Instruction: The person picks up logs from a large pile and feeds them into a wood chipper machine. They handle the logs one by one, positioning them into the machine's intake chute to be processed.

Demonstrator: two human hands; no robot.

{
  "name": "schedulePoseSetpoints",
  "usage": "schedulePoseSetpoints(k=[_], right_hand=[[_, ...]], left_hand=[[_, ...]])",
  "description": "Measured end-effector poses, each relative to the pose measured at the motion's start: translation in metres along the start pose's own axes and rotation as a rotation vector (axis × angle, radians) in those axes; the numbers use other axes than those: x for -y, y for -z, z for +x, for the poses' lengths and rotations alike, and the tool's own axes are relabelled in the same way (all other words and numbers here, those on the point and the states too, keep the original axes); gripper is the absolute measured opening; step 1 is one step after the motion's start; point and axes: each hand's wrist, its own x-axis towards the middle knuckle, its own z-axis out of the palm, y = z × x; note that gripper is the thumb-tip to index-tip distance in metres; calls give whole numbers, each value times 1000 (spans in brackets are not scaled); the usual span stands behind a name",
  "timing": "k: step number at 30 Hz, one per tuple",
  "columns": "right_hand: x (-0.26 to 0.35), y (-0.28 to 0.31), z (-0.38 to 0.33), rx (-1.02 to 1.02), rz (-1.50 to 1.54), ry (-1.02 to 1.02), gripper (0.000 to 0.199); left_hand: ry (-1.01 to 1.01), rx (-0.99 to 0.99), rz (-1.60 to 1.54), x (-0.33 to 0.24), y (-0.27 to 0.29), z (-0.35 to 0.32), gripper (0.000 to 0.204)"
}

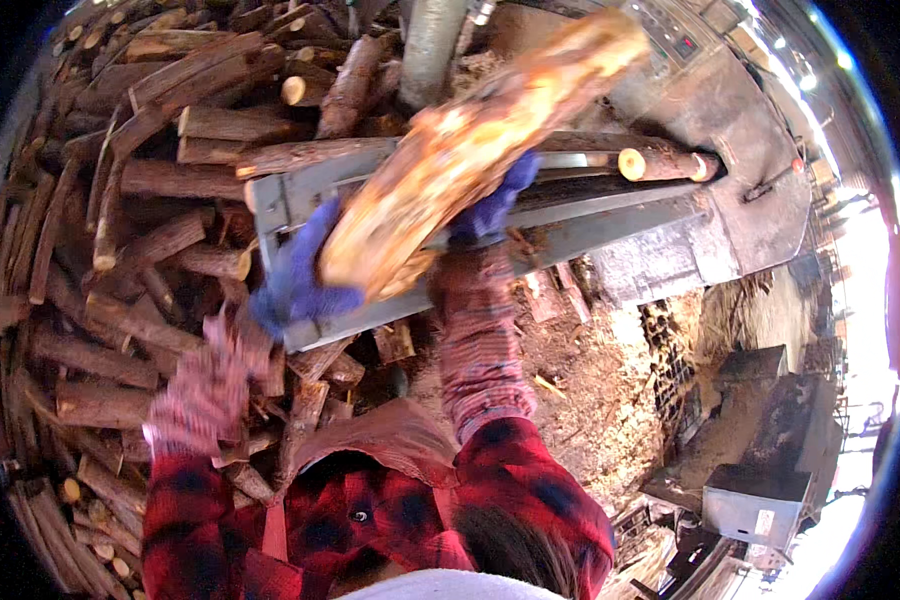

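A long, rough log (470,145) with pale, orange-brown wood is held slantwise above a grey metal trough (595,238). Its far end points up and to the right and is smeared by motion. My left hand (305,272), in a blue glove, grips the near end. Along the log's right side, my right hand (498,203), also blue-gloved, holds it around the middle; part of that hand is hidden behind the wood. A thinner round log (660,164) lies at the trough's right end, against a dark opening in the metal machine (760,190).
A big heap of cut logs (160,180) fills the left side and reaches close to my left arm. An upright metal post (432,50) stands beyond the trough. Sawdust (580,400) covers the floor at right, near a grey metal box (755,505). A control panel (675,40) sits far right.
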Motion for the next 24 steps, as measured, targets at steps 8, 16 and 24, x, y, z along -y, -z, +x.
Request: schedulePoseSetpoints(k=[8, 16, 24], right_hand=[[92, 140, -70, -709, -618, -116, 46], [76, 177, -320, -547, -753, -1135, 39], [-25, 110, -399, 891, -753, -1631, 34]], left_hand=[[-30, 365, 925, 51, -182, 285, 97], [-518, -199, 340, 43, -162, 185, 59], [256, -833, 153, 64, -35, -212, 41]])
